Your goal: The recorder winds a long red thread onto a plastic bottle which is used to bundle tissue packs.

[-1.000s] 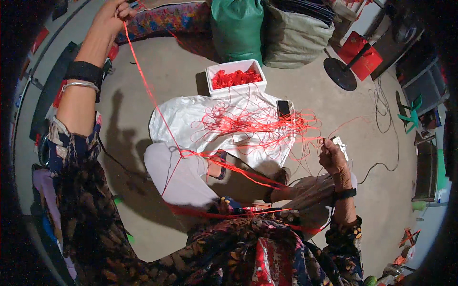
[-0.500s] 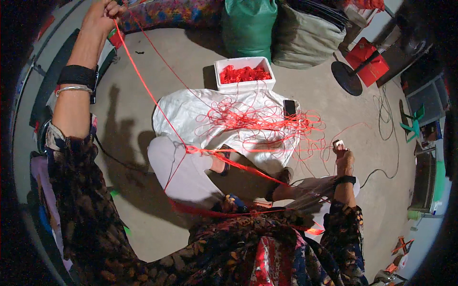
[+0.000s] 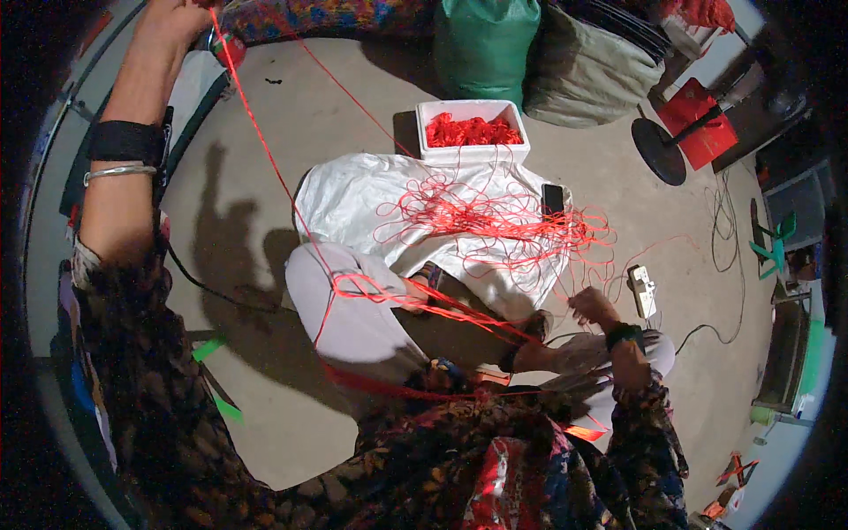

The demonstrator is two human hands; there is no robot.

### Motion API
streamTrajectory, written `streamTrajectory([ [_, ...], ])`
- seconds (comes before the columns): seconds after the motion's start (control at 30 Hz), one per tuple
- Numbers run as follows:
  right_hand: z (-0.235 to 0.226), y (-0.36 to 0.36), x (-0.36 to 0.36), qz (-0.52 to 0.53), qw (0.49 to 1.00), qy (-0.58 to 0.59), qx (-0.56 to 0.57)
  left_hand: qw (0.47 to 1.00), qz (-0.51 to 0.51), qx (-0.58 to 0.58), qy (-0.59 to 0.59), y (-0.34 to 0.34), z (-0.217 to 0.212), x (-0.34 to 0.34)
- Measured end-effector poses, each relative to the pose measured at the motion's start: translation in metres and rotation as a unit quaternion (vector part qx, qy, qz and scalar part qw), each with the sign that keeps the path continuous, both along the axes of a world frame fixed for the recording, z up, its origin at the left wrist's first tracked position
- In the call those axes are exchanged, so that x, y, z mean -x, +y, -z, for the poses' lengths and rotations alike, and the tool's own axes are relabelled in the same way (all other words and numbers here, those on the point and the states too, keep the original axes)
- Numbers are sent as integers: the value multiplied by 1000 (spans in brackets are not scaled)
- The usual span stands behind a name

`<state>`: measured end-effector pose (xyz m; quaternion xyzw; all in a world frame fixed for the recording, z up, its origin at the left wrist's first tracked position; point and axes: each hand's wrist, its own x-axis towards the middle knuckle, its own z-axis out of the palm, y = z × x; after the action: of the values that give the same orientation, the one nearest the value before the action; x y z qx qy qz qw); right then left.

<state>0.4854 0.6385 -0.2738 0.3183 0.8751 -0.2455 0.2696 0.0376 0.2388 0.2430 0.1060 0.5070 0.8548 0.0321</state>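
My left hand point(image 3: 177, 16) is raised high at the upper left edge, pinching a taut red cord point(image 3: 265, 155) that runs down to my knee. My right hand point(image 3: 594, 307) is low at the right, closed on thin red strands just beside a white power strip point(image 3: 642, 290). A loose tangle of red cord point(image 3: 495, 216) lies spread on a white sack point(image 3: 353, 199) on the floor ahead of me. Behind the sack stands a white foam box point(image 3: 473, 152) filled with more red cord. A dark phone point(image 3: 553, 198) rests on the sack's right edge.
A green sack point(image 3: 484, 44) and a grey sack point(image 3: 587, 75) stand at the back. A black fan base point(image 3: 658, 150) and a red object point(image 3: 702, 119) are at the right. Black cables point(image 3: 729, 221) trail on the concrete floor.
My left hand has risen farther up and out, drawing the red cord longer. My right hand has shifted slightly lower along the strands near the power strip.
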Motion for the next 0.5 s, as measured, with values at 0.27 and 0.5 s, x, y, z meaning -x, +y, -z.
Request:
streamTrajectory([
  [0.27,-126,-145,77,38,892,266,364,999,48,-20,12,32,-5,-25],
  [0.5,-150,-244,134,-108,823,288,478,983,184,-8,-14,14,-14,30],
])
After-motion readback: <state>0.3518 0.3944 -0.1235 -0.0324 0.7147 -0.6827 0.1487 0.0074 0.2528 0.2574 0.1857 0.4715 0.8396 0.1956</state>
